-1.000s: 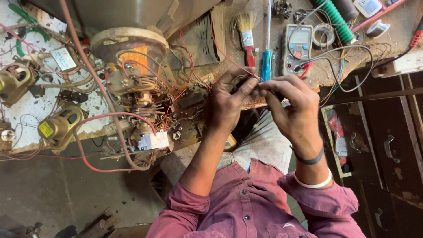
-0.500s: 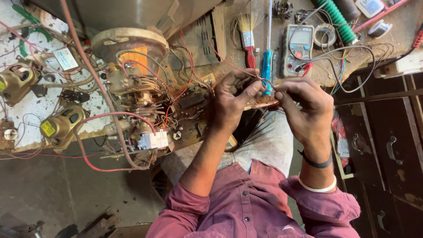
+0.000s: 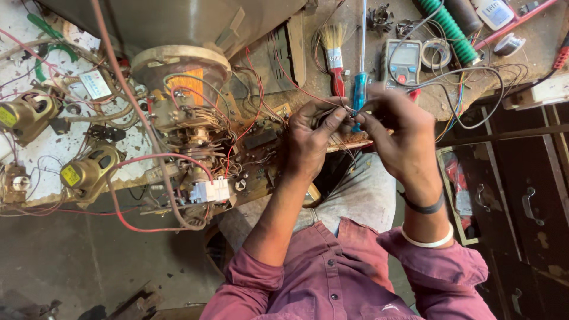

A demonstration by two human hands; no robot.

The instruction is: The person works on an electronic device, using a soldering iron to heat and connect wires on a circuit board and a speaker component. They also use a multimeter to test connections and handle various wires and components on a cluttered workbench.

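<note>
My left hand (image 3: 313, 139) and my right hand (image 3: 396, 131) meet fingertip to fingertip just above the edge of a brown circuit board (image 3: 261, 148). Both pinch thin wires (image 3: 349, 109) that run up from the board. A picture tube's neck with an orange coil (image 3: 184, 89) and tangled red and black wires stands left of my hands. Directly behind my fingers lie a blue-handled screwdriver (image 3: 360, 83) and a red-handled brush (image 3: 335, 56). What exactly sits between my fingertips is too small to tell.
A grey multimeter (image 3: 403, 62) with its leads, a green coiled cable (image 3: 450, 29) and a solder spool (image 3: 510, 44) lie on the bench at upper right. Brass-coloured parts (image 3: 89, 172) sit on a white board at left. Dark drawers (image 3: 527, 201) stand at right.
Both hands have shifted slightly up and toward the screwdriver, fingers staying pinched together on the wires. The view has also drifted a little.
</note>
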